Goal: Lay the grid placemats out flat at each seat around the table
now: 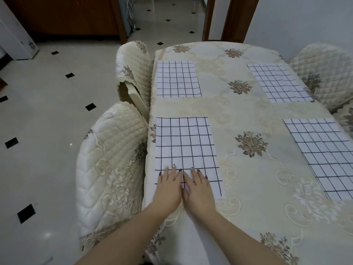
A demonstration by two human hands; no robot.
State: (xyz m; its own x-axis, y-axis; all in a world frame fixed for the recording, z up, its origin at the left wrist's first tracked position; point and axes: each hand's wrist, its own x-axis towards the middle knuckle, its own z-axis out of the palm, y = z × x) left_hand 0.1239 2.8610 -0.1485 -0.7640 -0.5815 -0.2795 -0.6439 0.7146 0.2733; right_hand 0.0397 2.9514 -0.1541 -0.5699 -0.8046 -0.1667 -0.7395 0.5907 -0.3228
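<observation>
Several white placemats with a black grid lie flat on the cream flowered tablecloth (238,115). The near left placemat (184,144) is under both my hands. My left hand (169,187) and my right hand (197,188) rest palm down, side by side, on its near edge, fingers stretched out flat and holding nothing. A far left placemat (177,79), a far right placemat (278,83) and a near right placemat (322,155) lie at the other seats.
Two quilted cream chairs, one near (108,169) and one far (133,67), stand tucked against the table's left side. Two more chairs, far (324,71) and near (345,115), stand on the right. A tiled floor (47,111) lies to the left. A wooden door frame (236,18) stands beyond the table.
</observation>
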